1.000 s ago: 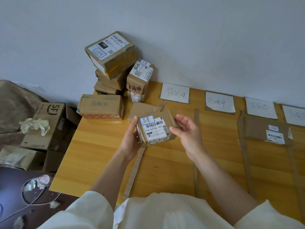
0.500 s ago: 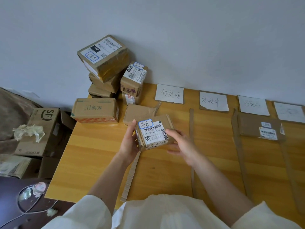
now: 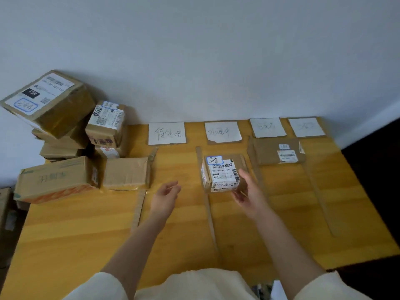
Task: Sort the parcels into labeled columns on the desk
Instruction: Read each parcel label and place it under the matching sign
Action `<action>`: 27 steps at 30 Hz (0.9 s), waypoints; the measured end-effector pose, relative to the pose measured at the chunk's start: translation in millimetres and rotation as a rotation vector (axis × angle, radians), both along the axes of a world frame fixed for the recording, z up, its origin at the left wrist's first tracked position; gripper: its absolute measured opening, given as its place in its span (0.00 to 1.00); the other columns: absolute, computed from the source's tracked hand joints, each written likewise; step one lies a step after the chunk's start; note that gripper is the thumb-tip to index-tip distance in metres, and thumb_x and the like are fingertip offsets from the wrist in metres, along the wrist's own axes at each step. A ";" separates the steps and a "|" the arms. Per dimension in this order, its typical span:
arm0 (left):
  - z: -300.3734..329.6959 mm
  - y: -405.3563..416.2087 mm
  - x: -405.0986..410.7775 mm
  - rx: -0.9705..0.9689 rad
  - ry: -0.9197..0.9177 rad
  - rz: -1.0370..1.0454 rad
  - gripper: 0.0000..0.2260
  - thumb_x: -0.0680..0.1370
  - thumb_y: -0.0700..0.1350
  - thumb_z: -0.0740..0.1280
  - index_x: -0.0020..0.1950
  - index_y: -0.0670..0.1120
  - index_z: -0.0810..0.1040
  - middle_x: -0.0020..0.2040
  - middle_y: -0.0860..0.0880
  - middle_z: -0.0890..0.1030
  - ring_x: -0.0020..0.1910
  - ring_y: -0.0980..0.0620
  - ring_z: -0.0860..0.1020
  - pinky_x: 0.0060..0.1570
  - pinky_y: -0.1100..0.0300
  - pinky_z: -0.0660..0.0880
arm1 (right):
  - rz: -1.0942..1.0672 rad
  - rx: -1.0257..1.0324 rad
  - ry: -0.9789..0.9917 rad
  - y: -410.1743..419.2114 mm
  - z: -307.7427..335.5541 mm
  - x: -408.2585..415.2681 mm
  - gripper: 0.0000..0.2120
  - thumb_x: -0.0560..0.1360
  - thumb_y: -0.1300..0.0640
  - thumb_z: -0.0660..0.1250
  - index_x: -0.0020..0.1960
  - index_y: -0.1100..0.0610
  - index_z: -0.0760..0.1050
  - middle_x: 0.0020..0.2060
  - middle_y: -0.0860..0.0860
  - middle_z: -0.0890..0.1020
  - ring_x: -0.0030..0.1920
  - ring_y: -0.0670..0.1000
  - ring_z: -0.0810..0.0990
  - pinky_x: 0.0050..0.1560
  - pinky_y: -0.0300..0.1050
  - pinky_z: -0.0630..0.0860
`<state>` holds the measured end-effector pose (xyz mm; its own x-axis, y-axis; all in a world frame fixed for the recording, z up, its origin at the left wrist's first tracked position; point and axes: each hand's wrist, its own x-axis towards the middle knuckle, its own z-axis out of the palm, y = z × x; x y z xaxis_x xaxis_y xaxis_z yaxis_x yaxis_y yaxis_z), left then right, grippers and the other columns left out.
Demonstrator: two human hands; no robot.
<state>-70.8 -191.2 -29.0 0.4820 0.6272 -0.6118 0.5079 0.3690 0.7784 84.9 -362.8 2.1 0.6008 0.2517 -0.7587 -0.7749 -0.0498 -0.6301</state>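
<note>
Placement step in hand; small parcel (image 3: 223,173) is held by the right hand (image 3: 249,194), fingers curled round its right side, over the second column below card (image 3: 223,131); left hand (image 3: 165,195) hangs empty and relaxed beside; label-to-card match to be checked before release is judged next.

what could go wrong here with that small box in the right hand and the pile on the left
1. The right hand grips the small parcel alone, from its right and underside; the left hand is off it, so it could tip or slip.
2. It is above the second column, and the handwritten label cards are faint; it could be set down under the wrong one.
3. The top box of the unsorted stack sits tilted and could slide off.
</note>
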 end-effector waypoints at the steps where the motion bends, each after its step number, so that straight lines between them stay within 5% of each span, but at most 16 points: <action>1: 0.9 -6.8 9.7 0.049 0.018 -0.052 0.11 0.78 0.51 0.66 0.59 0.53 0.78 0.56 0.50 0.80 0.49 0.54 0.78 0.44 0.60 0.73 | -0.026 -0.016 0.000 -10.5 1.6 7.6 0.24 0.72 0.46 0.72 0.64 0.56 0.74 0.57 0.57 0.80 0.56 0.54 0.78 0.55 0.48 0.77; 4: 4.7 -28.0 40.5 0.148 0.065 -0.163 0.13 0.78 0.51 0.66 0.62 0.53 0.76 0.56 0.52 0.79 0.45 0.58 0.76 0.38 0.64 0.71 | -0.092 -0.004 -0.004 -42.8 4.1 32.5 0.25 0.72 0.45 0.71 0.65 0.54 0.73 0.56 0.56 0.78 0.57 0.56 0.76 0.56 0.53 0.76; 11: 6.8 -73.2 100.8 0.236 0.093 -0.343 0.14 0.79 0.50 0.65 0.64 0.51 0.74 0.60 0.51 0.77 0.55 0.52 0.75 0.47 0.57 0.74 | -0.186 0.036 -0.044 -109.5 12.0 94.0 0.11 0.75 0.47 0.68 0.53 0.53 0.76 0.51 0.54 0.79 0.52 0.54 0.77 0.61 0.53 0.75; 17: -1.5 -99.1 137.0 0.311 0.182 -0.454 0.16 0.79 0.51 0.65 0.66 0.50 0.73 0.65 0.49 0.75 0.63 0.48 0.74 0.51 0.53 0.76 | -0.276 0.029 -0.141 -157.8 2.9 163.9 0.12 0.74 0.49 0.70 0.53 0.55 0.78 0.52 0.55 0.82 0.57 0.54 0.78 0.66 0.53 0.73; 20: -5.3 -107.2 154.2 0.378 0.240 -0.492 0.17 0.79 0.51 0.65 0.67 0.50 0.73 0.67 0.49 0.75 0.60 0.49 0.75 0.46 0.56 0.74 | -0.311 0.010 -0.197 -175.4 -2.6 204.3 0.16 0.73 0.48 0.72 0.57 0.56 0.79 0.54 0.55 0.84 0.58 0.55 0.81 0.57 0.48 0.79; 24: -12.7 -115.3 175.8 0.466 0.333 -0.584 0.18 0.79 0.52 0.64 0.69 0.51 0.71 0.69 0.48 0.73 0.43 0.55 0.73 0.41 0.57 0.73 | -0.426 -0.064 -0.225 -189.7 -6.3 252.6 0.21 0.71 0.47 0.72 0.59 0.58 0.77 0.52 0.54 0.84 0.51 0.52 0.83 0.43 0.42 0.78; 27: -21.4 -119.1 189.8 0.510 0.398 -0.658 0.20 0.79 0.52 0.65 0.70 0.52 0.70 0.68 0.47 0.73 0.38 0.56 0.74 0.47 0.52 0.79 | -0.548 -0.108 -0.221 -196.3 -12.4 282.2 0.25 0.69 0.47 0.74 0.61 0.58 0.75 0.50 0.53 0.84 0.47 0.50 0.84 0.39 0.41 0.79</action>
<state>119.1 -310.3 -50.4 0.6503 0.5403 -0.5340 0.7588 -0.4285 0.4905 367.0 -559.1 -10.3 0.7678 -0.2110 -0.6050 -0.5567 0.2477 -0.7929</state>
